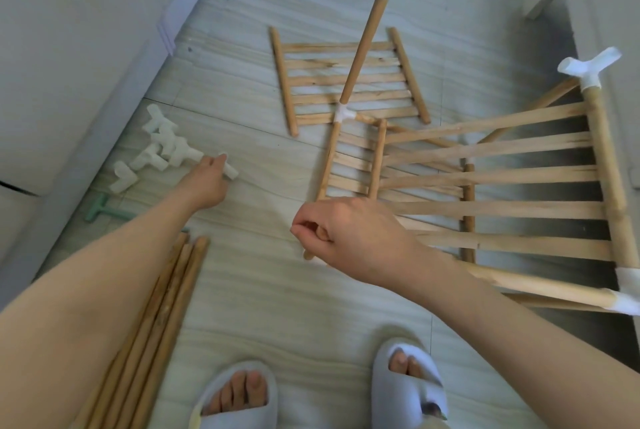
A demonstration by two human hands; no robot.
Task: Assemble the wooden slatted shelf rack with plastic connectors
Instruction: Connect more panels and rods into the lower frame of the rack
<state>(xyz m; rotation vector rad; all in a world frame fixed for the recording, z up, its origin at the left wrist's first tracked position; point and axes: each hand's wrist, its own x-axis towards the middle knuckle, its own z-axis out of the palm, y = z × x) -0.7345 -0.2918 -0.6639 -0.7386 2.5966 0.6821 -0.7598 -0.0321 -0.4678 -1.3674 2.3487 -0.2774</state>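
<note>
My left hand (pixel 207 180) reaches to the floor at the left and pinches a white plastic connector (pixel 231 169) beside a heap of white connectors (pixel 162 144). My right hand (pixel 349 231) is closed around the lower end of a wooden rod (pixel 329 165). That rod joins a white connector (pixel 343 114), from which a second rod (pixel 363 48) rises. At the right, a large slatted shelf panel (pixel 502 179) stands tilted with white connectors (pixel 588 68) on its corners. A smaller slatted panel (pixel 346 82) lies flat on the floor behind.
Several loose wooden rods (pixel 159 324) lie on the floor at the lower left. A green tool (pixel 104 210) lies near the connector heap. A white cabinet wall (pixel 69 48) runs along the left. My slippered feet (pixel 408 383) are at the bottom edge.
</note>
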